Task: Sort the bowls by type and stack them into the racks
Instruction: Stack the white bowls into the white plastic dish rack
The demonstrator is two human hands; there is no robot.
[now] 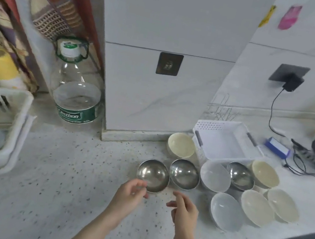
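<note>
Your left hand (128,195) pinches the near rim of the steel bowl (153,175) on the worktop (58,175); your right hand (184,210), at its 4 o'clock, hovers loosely curled, holding nothing.

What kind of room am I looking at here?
Most likely a home kitchen: a speckled stone counter holds loose steel, grey and cream bowls, white plastic dish racks, and a big water bottle.

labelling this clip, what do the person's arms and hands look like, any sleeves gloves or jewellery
Both forearms are bare as far as the frame shows, with no sleeves in view. The left hand and the right hand wear no gloves. No ring, watch or bracelet is visible, though the picture is slightly blurred.
</note>
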